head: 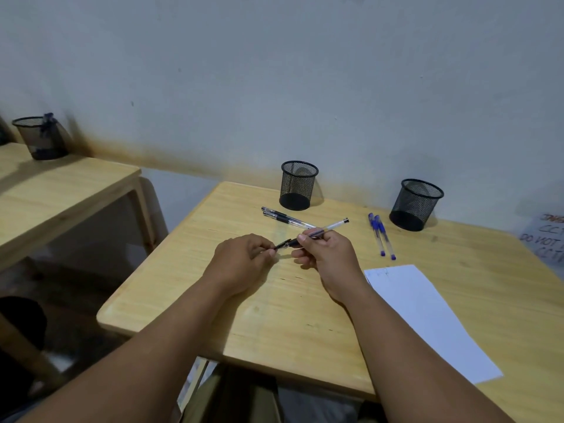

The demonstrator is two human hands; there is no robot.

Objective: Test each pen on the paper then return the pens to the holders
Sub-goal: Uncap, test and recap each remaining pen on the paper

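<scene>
- Second table [61, 184] to the left, well apart from the tabletop [274, 315].
- Mesh cup [41, 137] on its far corner.
- Handwritten sign [546, 239] at the right edge, partly cut off.
- Grey wall [274, 71] behind.

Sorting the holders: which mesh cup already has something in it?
The mesh cup on the left side table; the two cups on the main desk look empty.

A clear-barrelled black pen [323, 229] is held above the middle of the tabletop [274, 300], its black cap [282, 244] just off the tip. Two more black pens [282, 217] lie side by side toward the far edge, near the left mesh holder [297, 185]. Two capped blue pens [381, 236] lie parallel by the right mesh holder [415, 204] — both holders upright and empty. The white paper [427, 319] lies flat along the right side, reaching the near edge.
</scene>
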